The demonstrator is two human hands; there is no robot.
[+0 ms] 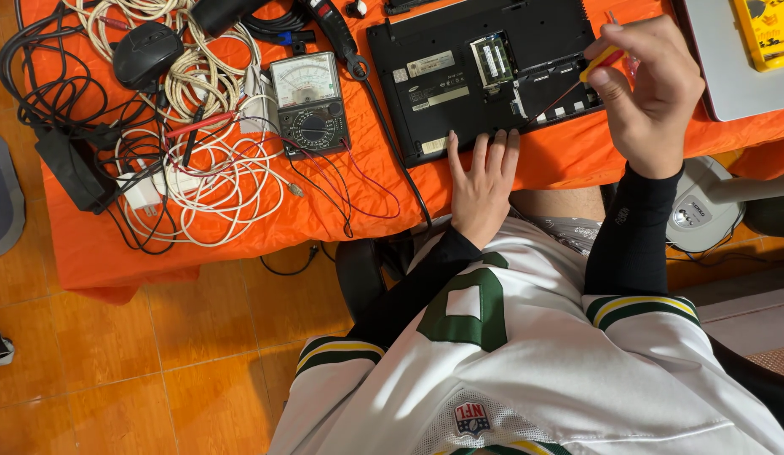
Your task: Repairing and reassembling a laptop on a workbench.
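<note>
A black laptop [459, 76] lies upside down on the orange-covered table [240, 211], its bottom panel off and a green memory module showing. My left hand [480, 185] rests flat on the table's edge with its fingertips on the laptop's near edge. My right hand [649, 88] grips a small screwdriver [601, 61] with a red and yellow handle; its thin shaft slants down into the laptop's open bay.
An analog multimeter [307, 101] with red and black leads lies left of the laptop. Coiled white cables [206, 160], a black mouse [146, 52] and a black power brick [72, 168] fill the table's left side. A silver laptop [737, 76] with a yellow tool lies at right.
</note>
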